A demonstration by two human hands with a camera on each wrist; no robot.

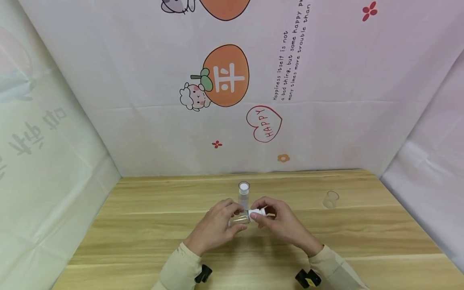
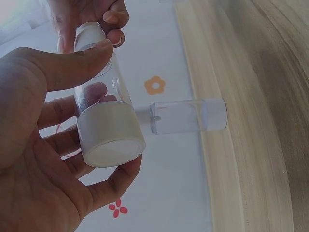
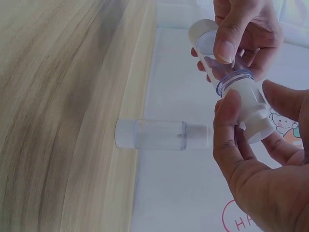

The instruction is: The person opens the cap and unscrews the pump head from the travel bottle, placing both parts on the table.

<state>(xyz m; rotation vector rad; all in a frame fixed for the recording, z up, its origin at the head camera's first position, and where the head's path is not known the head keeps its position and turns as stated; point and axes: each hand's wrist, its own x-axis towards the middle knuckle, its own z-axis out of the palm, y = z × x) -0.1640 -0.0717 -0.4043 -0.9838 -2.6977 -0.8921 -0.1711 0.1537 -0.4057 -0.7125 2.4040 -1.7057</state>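
A person in pale sleeves (image 1: 181, 266) is leaning both forearms over the wooden table (image 1: 152, 209), working just above its surface; the left hand (image 1: 217, 224) is gripping a clear bottle (image 1: 239, 219), its thumb pressing the near side close to the neck while the fingers are curling round the far side; the bottle is lying sideways between the two hands, its white base (image 2: 111, 135) pointing toward the left palm and its neck toward the right hand (image 1: 282, 220); that right hand is pinching the white top (image 1: 257, 213) between thumb and fingers, and the top is sitting at the bottle's neck end, in line with the body.

Just beyond the hands a second bottle (image 1: 243, 198) is standing upright on the table; a small clear cap (image 1: 330, 200) is resting farther off to the right, well apart from both hands; behind everything a printed white cloth (image 1: 145, 133) is hanging at the table's far edge.
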